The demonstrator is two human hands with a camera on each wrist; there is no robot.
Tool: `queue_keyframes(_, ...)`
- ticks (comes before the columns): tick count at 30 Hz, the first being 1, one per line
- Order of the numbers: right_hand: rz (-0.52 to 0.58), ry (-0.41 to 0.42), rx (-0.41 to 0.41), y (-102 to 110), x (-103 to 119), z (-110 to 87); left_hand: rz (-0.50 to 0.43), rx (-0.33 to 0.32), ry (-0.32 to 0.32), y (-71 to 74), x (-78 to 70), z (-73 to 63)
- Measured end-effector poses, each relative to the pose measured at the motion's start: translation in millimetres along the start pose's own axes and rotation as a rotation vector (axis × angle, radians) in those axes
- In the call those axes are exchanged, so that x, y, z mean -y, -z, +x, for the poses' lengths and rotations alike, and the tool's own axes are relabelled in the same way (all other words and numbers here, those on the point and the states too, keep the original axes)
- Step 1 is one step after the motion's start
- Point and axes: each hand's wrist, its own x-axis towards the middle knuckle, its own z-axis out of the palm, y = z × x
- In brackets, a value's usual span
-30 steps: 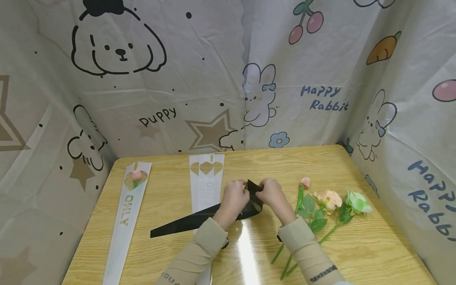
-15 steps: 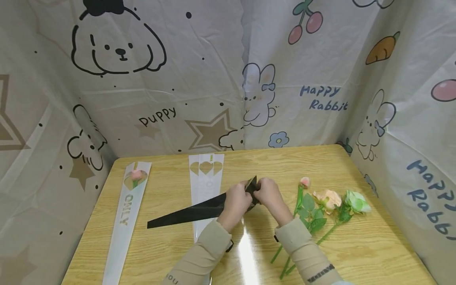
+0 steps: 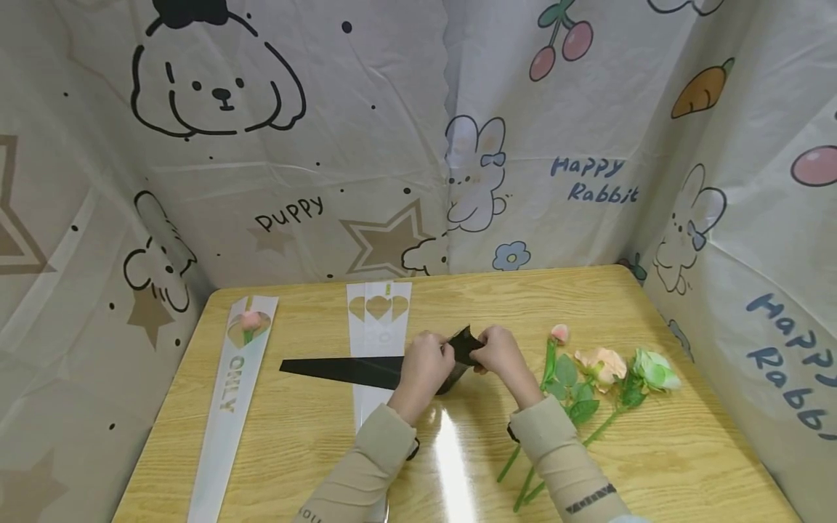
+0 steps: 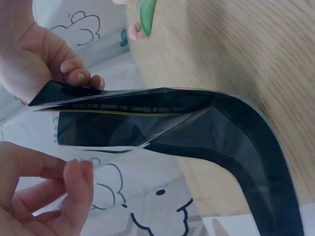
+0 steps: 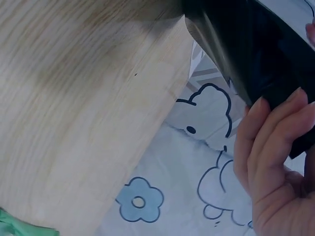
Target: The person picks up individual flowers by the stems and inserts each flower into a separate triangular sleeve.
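Observation:
A long black flower sleeve [image 3: 346, 370] with clear film on one face is held above the table, its narrow tail pointing left in the head view. In the left wrist view the sleeve [image 4: 256, 132] bends sharply, and small gold lettering runs near its parted wide end. My left hand [image 3: 423, 367] pinches one edge of the wide end between thumb and fingers. My right hand [image 3: 500, 356] grips the opposite edge. The right wrist view shows the right hand's fingers [image 5: 261, 123] curled over the dark sheet.
White sleeves with heart cut-outs [image 3: 379, 338] lie under the black tail. To the left is a white "ONLY" sleeve [image 3: 222, 421] holding a pink flower [image 3: 251, 321]. A pink bud [image 3: 559, 333], peach rose [image 3: 603, 367] and green rose [image 3: 656, 370] lie right. Printed curtains surround the table.
The sleeve's tail has swung up and away from me, now nearly level in the head view. The two hands have drawn slightly apart, spreading the wide end between them.

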Motion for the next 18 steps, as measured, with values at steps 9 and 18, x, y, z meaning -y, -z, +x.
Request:
queue_keyframes(9, 0.184, -0.036, 0.085, 5, -12, 5.8, -0.157, -0.009, 0.068, -3.5, 7.8, 2.3)
queue_keyframes(18, 0.239, -0.035, 0.111, 6, -15, 6.1, -0.389, 0.026, 0.141, -7.2, 14.4, 2.7)
